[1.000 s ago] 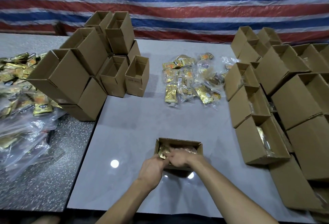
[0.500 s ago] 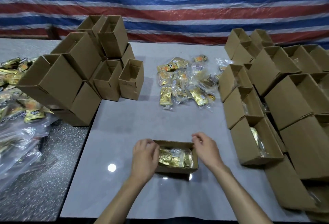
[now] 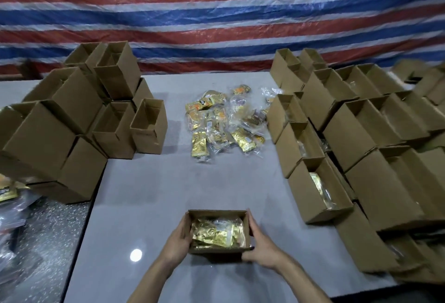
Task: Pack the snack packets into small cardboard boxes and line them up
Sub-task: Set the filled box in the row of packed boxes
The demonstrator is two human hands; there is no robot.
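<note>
A small open cardboard box (image 3: 216, 250) sits on the grey table near me, with gold snack packets (image 3: 214, 234) lying inside. My left hand (image 3: 177, 242) holds its left wall and my right hand (image 3: 261, 245) holds its right wall, fingers along the sides. A loose pile of snack packets (image 3: 224, 122) lies mid-table beyond the box. Packed boxes (image 3: 315, 192) stand in a row at the right, packets showing in their open tops.
Empty cardboard boxes (image 3: 79, 119) are stacked at the left. More boxes (image 3: 385, 122) crowd the right side. Bagged packets (image 3: 9, 196) lie on a speckled table at far left. A striped tarp (image 3: 216, 18) hangs behind. The grey table (image 3: 149, 196) is bare between box and pile.
My hands left the inside of the box, spread apart, and now clasp its two side walls. The view has tilted upward.
</note>
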